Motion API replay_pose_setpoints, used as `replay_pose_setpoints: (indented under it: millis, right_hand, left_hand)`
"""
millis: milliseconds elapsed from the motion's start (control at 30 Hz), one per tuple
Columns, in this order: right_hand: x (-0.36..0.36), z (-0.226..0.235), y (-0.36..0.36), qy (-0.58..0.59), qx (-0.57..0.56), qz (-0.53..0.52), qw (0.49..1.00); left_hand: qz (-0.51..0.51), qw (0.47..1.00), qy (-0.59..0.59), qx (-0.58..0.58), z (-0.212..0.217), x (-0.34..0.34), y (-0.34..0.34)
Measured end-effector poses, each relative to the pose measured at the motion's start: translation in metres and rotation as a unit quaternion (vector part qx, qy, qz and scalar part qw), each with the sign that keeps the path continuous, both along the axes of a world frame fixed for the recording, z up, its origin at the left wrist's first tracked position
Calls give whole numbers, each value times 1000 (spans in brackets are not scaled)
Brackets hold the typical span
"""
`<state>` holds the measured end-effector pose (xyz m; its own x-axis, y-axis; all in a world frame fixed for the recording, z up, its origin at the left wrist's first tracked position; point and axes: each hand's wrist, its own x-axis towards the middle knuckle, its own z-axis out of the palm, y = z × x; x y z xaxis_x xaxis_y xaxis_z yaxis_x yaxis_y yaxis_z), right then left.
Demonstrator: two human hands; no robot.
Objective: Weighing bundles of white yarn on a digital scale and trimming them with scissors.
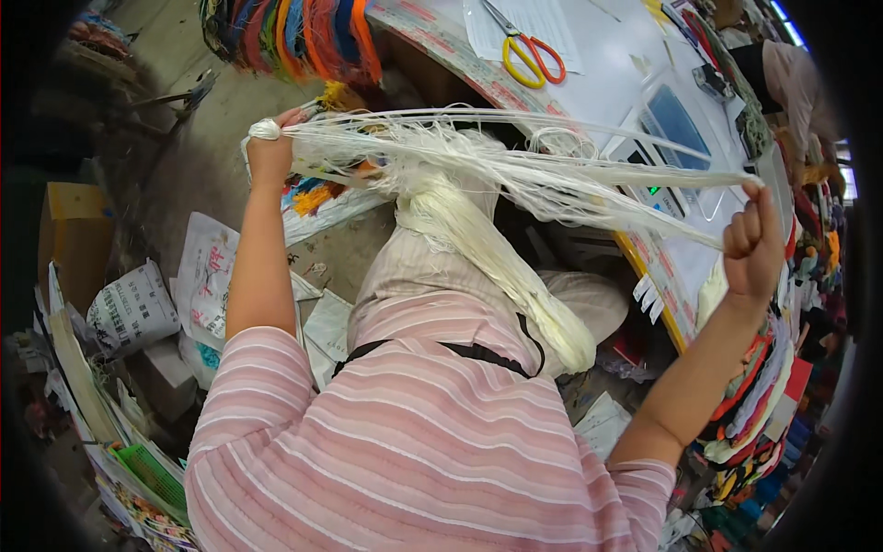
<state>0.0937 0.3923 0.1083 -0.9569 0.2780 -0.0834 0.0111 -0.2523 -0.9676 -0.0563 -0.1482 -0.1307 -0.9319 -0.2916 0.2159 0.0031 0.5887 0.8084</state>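
A long hank of white thread [552, 175] stretches across in front of me between both hands. At its left end, my left hand [274, 138] is closed around the threads, with a white bunch wrapped over the fingers. My right hand [754, 241] is a fist on the right end, where strands spread into separate lines. The middle of the hank is loose and tangled, with stray strands hanging. Below it, a cream-coloured skein of thread [501, 262] lies over my lap and hangs down toward the right.
Red-and-yellow-handled scissors [533, 61] lie on a paper sheet on the white table [612, 101] at upper right. A digital scale [651, 184] stands there behind the threads. Multicoloured skeins [294, 32] hang at the far left. Printed white sacks [136, 310] and a cardboard box [75, 235] sit at left.
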Motion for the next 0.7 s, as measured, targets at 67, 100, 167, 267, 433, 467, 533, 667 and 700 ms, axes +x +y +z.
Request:
replay_pose_setpoints:
  millis: [67, 100, 167, 267, 433, 467, 533, 667, 700]
  right_hand:
    - [-18, 26, 5, -21, 168, 13, 986]
    - [-28, 34, 2, -26, 323, -30, 946]
    - [-41, 50, 3, -41, 506, -9, 861]
    - [-61, 50, 25, -4, 634, 65, 771]
    - [-66, 49, 45, -52, 393, -148, 906]
    - [-68, 49, 53, -20, 285, -162, 944]
    - [-80, 56, 90, -9, 192, -121, 974]
    - [-89, 68, 170, 43, 80, -43, 995]
    - [-92, 74, 192, 67, 46, -6, 997]
  left_hand:
    - [-71, 996, 15, -47, 6, 4, -15]
    - [-63, 997, 15, -48, 11, 8, -19]
    - [-94, 994, -15, 47, 22, 14, -23]
    - [-94, 987, -59, 119, 19, 16, -42]
    - [-302, 862, -120, 388, 36, 39, -39]
    - [-339, 842, -102, 408, 37, 42, -38]
    - [-343, 822, -91, 445, 24, 50, -38]
    - [-295, 862, -149, 385, 41, 58, -26]
    - [-244, 889, -178, 343, 46, 61, -24]
